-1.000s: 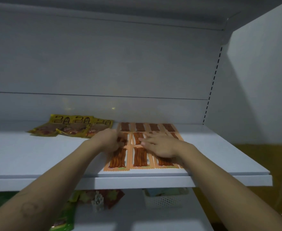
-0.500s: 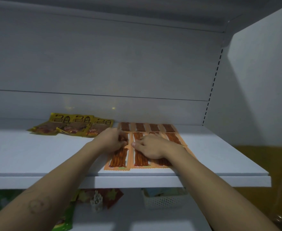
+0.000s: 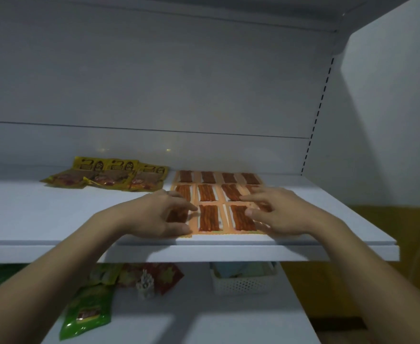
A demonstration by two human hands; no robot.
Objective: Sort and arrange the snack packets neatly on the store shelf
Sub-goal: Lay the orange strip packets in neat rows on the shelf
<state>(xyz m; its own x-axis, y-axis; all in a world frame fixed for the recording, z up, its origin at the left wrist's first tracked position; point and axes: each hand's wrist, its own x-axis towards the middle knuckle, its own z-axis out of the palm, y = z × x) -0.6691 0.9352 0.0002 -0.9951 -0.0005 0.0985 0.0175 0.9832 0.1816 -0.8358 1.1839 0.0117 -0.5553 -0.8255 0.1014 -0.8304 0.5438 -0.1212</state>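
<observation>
White store shelf fills the view, bearing a grid of orange snack packets filled with red-brown sticks, three rows deep. Left of the grid, towards the back, lie three overlapping yellow packets; their dark print is too blurred to read. The left hand arches over the grid's front-left packet, fingertips and thumb on it; whether it pinches or only touches cannot be told. The right hand lies spread, fingers straight, on the grid's front-right packets.

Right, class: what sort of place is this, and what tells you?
Probably a shop: white display shelf with a slotted upright, identical orange snack packets laid in rows, yellow packets beside them.
</observation>
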